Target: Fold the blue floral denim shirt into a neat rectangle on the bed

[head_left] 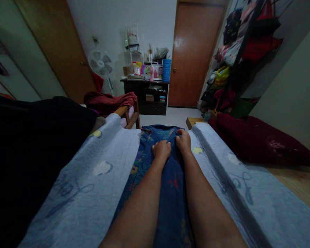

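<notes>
A blue garment (172,193) with a flower print lies lengthwise on the bed sheet, its dark, band-like far edge at the end of the bed. My left hand (162,149) is closed, knuckles up, on the cloth near that far end. At the garment's right edge, a little farther off, my right hand (183,140) has its fingers curled on the fabric. Both arms reach straight out over the garment. The fingertips of each hand are mostly hidden. Under the garment, a pale blue-grey sheet (93,193) with cloud shapes shows on both sides.
Black cloth (36,148) covers the left side, and a maroon cushion (263,141) lies at the right. Beyond the bed are a wooden chair (133,117) with red cloth, a dark cabinet (153,106), a fan (100,63) and hanging bags (248,41).
</notes>
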A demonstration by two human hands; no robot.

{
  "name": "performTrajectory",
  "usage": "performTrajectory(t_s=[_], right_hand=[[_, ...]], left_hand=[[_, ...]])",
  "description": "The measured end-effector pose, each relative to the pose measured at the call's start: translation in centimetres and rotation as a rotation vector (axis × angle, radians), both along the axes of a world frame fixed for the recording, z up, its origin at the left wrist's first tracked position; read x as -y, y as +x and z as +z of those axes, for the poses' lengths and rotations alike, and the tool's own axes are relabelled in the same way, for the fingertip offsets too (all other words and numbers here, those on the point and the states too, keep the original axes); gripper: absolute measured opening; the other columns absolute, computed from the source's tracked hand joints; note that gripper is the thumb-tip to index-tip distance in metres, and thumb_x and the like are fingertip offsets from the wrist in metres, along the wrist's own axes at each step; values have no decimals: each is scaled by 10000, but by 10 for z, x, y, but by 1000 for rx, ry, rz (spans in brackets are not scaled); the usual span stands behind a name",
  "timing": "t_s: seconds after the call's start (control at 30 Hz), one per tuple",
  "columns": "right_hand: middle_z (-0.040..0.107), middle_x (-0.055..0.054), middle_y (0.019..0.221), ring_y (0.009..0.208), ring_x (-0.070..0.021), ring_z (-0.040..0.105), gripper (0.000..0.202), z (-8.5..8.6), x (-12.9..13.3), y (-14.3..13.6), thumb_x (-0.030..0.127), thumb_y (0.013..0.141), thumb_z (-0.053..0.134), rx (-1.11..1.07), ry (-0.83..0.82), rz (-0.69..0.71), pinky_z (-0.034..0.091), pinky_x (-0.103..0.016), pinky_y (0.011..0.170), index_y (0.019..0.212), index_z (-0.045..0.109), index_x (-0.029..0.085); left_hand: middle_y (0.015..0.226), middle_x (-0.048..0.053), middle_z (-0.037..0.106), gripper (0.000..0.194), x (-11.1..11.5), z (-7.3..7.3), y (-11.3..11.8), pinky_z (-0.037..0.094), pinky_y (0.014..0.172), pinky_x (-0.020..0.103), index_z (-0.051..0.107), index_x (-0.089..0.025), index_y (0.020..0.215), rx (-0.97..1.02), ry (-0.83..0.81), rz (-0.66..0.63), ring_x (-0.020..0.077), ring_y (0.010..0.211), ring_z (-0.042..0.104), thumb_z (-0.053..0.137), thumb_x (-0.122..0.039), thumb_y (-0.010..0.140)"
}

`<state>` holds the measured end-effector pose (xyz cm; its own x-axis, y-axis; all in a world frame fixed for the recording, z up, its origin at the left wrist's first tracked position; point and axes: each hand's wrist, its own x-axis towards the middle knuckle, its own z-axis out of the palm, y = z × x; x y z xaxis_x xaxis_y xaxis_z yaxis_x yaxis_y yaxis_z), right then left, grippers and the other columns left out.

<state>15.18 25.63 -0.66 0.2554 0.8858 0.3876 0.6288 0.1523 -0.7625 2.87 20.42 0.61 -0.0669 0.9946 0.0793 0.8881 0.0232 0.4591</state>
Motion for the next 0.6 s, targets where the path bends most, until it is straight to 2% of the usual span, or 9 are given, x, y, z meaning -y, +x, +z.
performTrajectory(t_s=[0.07,0.17,0.23,0.4,0.47,0.6], right_hand=[[696,-55,972,959,-191,615,261,3,2,-3,62,754,499,69,-3,84,434,-303,933,900,673,191],[716,-17,915,919,-178,637,291,1,2,-9,39,769,484,85,-55,179,449,-274,899,843,697,224],[720,-24,938,942,-185,641,311,-2,1,-10,28,765,483,109,-75,159,445,-280,916,855,707,224],[695,-84,1056,1029,-207,621,350,-7,0,-2,24,749,485,115,-103,-10,422,-306,964,983,690,186],[695,-80,1049,1020,-201,623,367,-7,-1,1,21,737,482,81,-117,-42,427,-301,956,999,677,187],[700,-71,1007,972,-197,637,359,-10,-2,3,36,727,483,40,-137,-52,454,-294,908,994,667,188]], left_hand=[[1111,108,722,367,0,0,0,444,905,404,713,-228,1064,-2,8,6,271,1071,643,404,-387,945],[1117,96,722,328,-2,1,0,444,905,392,707,-235,1077,-2,-2,15,261,1072,647,433,-331,924],[1133,102,717,334,-4,2,-1,444,910,401,706,-228,1089,11,-23,5,268,1078,647,443,-337,913],[1100,129,724,438,-9,3,-2,441,915,438,719,-191,1041,66,-38,0,308,1076,646,474,-517,881],[1088,120,729,400,-10,2,-1,436,919,434,723,-203,1011,75,-43,-4,302,1073,647,488,-498,879],[1189,72,697,300,-11,0,0,407,952,425,689,-258,1072,113,-33,16,289,1156,599,550,-420,862]])
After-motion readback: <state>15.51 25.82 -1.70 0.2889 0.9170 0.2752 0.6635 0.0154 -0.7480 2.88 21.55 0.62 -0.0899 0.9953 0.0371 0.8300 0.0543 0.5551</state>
